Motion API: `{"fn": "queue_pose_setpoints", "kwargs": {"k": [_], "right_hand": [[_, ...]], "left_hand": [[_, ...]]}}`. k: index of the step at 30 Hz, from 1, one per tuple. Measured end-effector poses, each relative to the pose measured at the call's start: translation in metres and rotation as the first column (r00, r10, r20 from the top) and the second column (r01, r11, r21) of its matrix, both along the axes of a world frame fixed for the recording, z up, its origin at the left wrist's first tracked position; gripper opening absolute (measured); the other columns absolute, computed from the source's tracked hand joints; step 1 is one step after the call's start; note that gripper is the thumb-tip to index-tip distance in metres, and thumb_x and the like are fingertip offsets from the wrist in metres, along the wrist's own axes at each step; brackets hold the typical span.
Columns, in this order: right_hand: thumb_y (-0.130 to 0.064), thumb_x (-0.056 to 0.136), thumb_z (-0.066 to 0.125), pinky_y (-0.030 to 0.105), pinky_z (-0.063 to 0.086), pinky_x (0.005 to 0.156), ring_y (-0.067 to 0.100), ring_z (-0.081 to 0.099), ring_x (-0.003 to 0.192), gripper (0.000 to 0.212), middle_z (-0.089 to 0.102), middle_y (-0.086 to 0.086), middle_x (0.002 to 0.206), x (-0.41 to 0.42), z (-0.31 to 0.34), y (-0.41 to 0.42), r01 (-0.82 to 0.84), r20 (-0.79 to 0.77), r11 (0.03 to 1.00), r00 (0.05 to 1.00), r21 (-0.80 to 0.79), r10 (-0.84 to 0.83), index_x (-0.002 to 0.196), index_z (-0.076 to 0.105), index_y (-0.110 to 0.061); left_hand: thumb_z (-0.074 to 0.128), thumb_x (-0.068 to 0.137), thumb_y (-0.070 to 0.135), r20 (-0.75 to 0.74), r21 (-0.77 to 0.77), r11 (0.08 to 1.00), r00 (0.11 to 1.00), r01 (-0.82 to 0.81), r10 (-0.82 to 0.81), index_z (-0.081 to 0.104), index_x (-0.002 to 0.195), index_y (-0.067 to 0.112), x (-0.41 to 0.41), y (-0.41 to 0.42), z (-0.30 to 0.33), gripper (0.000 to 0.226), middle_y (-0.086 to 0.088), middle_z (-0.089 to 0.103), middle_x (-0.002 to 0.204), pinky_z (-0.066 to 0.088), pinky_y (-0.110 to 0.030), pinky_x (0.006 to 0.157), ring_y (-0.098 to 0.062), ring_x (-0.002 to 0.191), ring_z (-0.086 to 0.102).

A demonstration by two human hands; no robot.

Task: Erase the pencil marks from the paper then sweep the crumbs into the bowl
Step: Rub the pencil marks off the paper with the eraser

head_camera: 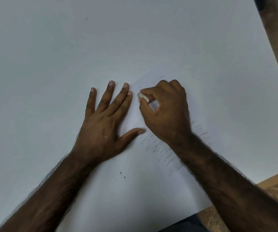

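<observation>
We see the left hand (104, 119) spread flat, pressing the large white sheet of paper (134, 47). The right hand (165, 111) pinches a small white eraser (143, 96) against the sheet, above grey scribbled pencil marks (166, 153); dark crumbs (122, 175) lie near the left wrist.

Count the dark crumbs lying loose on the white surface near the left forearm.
2 clear ones: a crumb just right of the left forearm, and a second crumb slightly nearer the person. A tiny speck beside them may be a third; more could be hidden under the arms.
</observation>
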State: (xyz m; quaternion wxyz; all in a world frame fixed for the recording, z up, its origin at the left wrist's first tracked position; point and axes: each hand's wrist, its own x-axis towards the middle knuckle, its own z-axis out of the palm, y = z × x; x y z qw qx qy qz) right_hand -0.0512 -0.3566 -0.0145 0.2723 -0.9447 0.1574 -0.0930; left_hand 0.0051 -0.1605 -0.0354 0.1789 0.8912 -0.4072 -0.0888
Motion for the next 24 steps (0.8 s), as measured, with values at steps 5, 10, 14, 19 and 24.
{"fn": "queue_pose_setpoints", "kwargs": {"k": [5,10,14,19,24], "right_hand": [[-0.024,0.097,0.074,0.046,0.049,0.085,0.031,0.064,0.095,0.017,0.076,0.007,0.098,0.003,0.004,-0.013,0.017,0.015,0.997,1.000,-0.081,-0.016,0.107,0.081,-0.013],[-0.025,0.098,0.072,0.050,0.051,0.084,0.032,0.063,0.094,0.016,0.075,0.006,0.096,0.010,0.002,-0.018,0.104,0.035,0.993,0.994,-0.063,-0.102,0.103,0.081,-0.014],[-0.026,0.097,0.072,0.046,0.049,0.084,0.031,0.064,0.096,0.020,0.076,0.007,0.098,0.000,0.002,0.003,-0.084,0.002,0.992,0.996,-0.093,0.085,0.108,0.081,-0.013],[-0.028,0.099,0.071,0.048,0.047,0.084,0.031,0.063,0.094,0.017,0.075,0.003,0.095,0.014,-0.002,-0.029,0.127,0.059,0.986,0.991,-0.111,-0.122,0.104,0.081,-0.016],[-0.026,0.097,0.073,0.046,0.049,0.084,0.030,0.064,0.095,0.019,0.076,0.007,0.097,0.001,0.000,0.005,-0.085,0.026,0.992,0.996,-0.089,0.088,0.107,0.080,-0.012]], "left_hand": [[0.043,0.101,0.080,0.031,0.061,0.998,0.999,0.020,-0.022,0.025,0.172,0.011,0.000,0.000,-0.001,0.101,-0.004,0.016,0.182,0.009,-0.070,0.131,-0.030,0.169,0.005],[0.038,0.102,0.081,0.062,0.116,0.993,0.997,0.028,-0.036,0.018,0.173,0.012,0.000,-0.001,-0.003,0.101,-0.004,0.012,0.182,0.009,-0.070,0.131,-0.031,0.169,0.002],[0.030,0.106,0.077,0.105,0.156,0.987,0.993,0.040,-0.056,0.017,0.173,0.009,-0.001,-0.002,-0.006,0.097,-0.008,0.010,0.182,0.010,-0.071,0.130,-0.032,0.169,0.002],[0.029,0.106,0.077,0.100,0.177,0.983,0.993,0.037,-0.056,0.009,0.174,0.010,-0.002,-0.002,-0.007,0.097,-0.008,0.003,0.183,0.008,-0.069,0.131,-0.030,0.169,-0.003],[0.029,0.106,0.076,0.115,0.169,0.985,0.992,0.036,-0.056,0.015,0.173,0.008,-0.002,-0.002,-0.008,0.096,-0.010,0.008,0.182,0.010,-0.070,0.130,-0.032,0.169,0.000]]}}
